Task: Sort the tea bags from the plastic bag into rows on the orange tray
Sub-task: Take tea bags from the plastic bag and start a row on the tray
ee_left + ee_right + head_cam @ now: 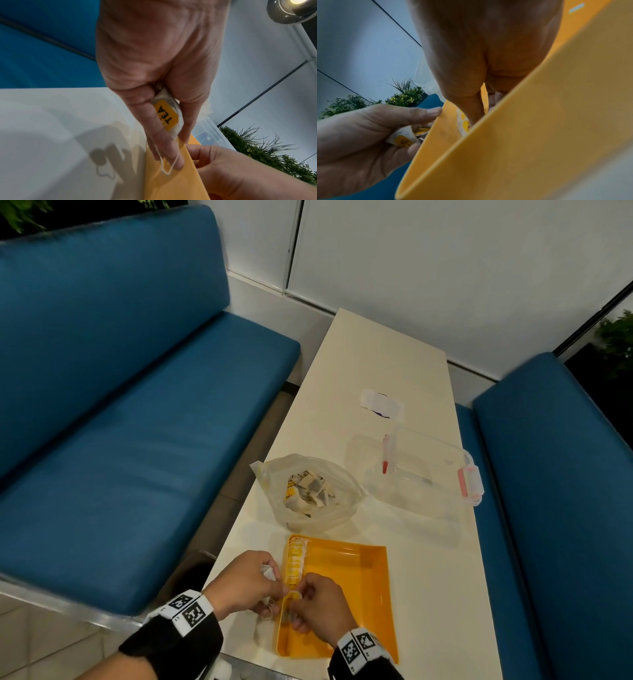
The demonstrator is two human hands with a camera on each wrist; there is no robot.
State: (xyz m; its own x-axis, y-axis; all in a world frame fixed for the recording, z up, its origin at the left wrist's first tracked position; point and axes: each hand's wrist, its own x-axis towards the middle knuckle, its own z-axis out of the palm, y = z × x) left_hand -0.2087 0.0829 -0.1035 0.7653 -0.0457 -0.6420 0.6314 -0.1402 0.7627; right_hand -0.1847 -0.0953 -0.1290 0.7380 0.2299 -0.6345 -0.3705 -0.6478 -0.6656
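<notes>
Just off the left rim of the orange tray (359, 583), the left hand (245, 580) is clenched round a small bunch of tea bags (169, 115); the left wrist view shows a yellow tag reading "TEA" wedged between its fingers (159, 135) and a loop of white string (167, 164) hanging below them against the tray's outer wall. The right hand (320, 609) is curled over the near left part of the tray, its fingertips pinching a tea bag (292, 599) down at the near end of the row (296, 563) that runs along the tray's left wall. That row reaches from the far left corner towards the hands, with yellow tags showing. Most of the tray floor to the right of it is bare orange.

The tray sits at the near end of a long pale surface (387, 361). Just beyond it stands the plastic bag (308, 491), open at the top, with many tea bags heaped inside. To the right of the bag is a clear plastic box (424, 470) with pink clasps, close to the right edge. Further along lies a small white and purple packet (382, 404). Blue padded benches (120, 405) run along both sides of the surface.
</notes>
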